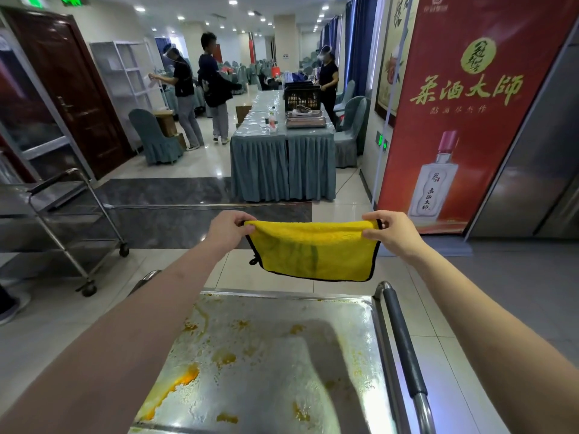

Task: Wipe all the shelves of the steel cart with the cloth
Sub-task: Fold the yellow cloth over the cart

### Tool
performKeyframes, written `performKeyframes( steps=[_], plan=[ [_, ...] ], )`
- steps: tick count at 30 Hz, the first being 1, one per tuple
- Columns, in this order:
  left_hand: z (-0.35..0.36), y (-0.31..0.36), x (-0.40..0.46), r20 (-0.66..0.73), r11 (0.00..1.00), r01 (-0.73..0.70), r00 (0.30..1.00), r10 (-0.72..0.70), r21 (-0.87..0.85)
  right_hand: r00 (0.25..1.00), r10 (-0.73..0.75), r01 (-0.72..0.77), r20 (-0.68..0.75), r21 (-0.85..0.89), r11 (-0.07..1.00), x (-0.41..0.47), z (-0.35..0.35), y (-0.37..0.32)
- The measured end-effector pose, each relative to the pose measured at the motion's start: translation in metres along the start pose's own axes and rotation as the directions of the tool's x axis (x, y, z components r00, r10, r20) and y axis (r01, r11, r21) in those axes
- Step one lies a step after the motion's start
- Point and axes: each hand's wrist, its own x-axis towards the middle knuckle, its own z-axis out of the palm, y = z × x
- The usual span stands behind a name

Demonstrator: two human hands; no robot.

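A yellow cloth (313, 250) with a black edge hangs stretched between my hands in the air, above the far edge of the steel cart. My left hand (227, 230) pinches its upper left corner. My right hand (390, 231) pinches its upper right corner. Below, the cart's top shelf (266, 355) is shiny steel smeared with orange-yellow stains and crumbs. The cart's padded handle (404, 339) runs along its right side. The lower shelves are hidden under the top one.
A second steel cart (65, 227) stands on the floor to the left. Ahead is a long table with a grey-green skirt (282, 164), chairs and crates. Three people stand further back. A red banner (460, 120) leans on the right wall.
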Motion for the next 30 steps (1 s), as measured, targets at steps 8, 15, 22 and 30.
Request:
performKeyframes(
  steps=[8,15,22,30],
  plan=[
    [-0.001,0.005,0.003,-0.026,0.996,-0.006,1.000,0.008,0.089,0.999,-0.027,0.026,-0.020,-0.083,0.996,-0.001,-0.003,0.000],
    [0.006,0.003,-0.006,0.030,0.992,0.059,0.998,-0.056,-0.107,0.996,0.019,-0.017,-0.092,0.023,1.000,-0.009,0.005,0.003],
    [0.021,0.009,-0.016,0.076,0.939,0.181,0.983,-0.166,-0.293,0.995,0.046,-0.043,-0.089,0.046,0.998,-0.021,0.016,0.004],
    [0.047,0.028,-0.028,0.150,0.885,0.303,0.952,-0.266,-0.354,0.964,0.267,-0.256,-0.016,0.241,0.936,-0.033,0.032,-0.007]
  ],
)
